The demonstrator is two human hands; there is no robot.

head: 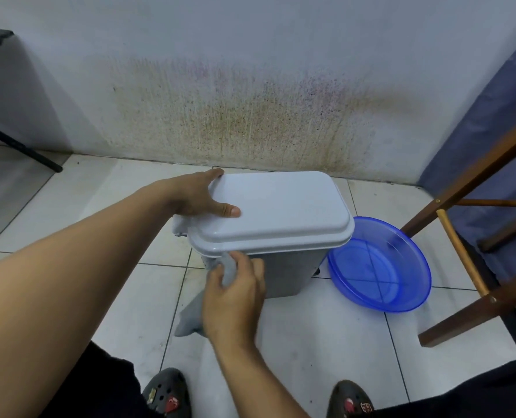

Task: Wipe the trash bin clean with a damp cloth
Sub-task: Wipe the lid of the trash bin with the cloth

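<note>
A light grey trash bin (289, 273) with a closed lid (277, 206) stands on the white tiled floor near the wall. My left hand (199, 196) rests on the lid's left edge, thumb on top and fingers wrapped round the far corner. My right hand (235, 294) is closed on a grey cloth (190, 318), pressing it against the bin's front left side just under the lid rim. The lower end of the cloth hangs down below my hand.
A blue plastic basin (380, 267) sits on the floor right of the bin. A wooden chair frame (467, 260) stands at the right, in front of blue fabric. A black table leg (18, 143) is at the far left. My feet in dark clogs (166, 393) are near the bottom edge.
</note>
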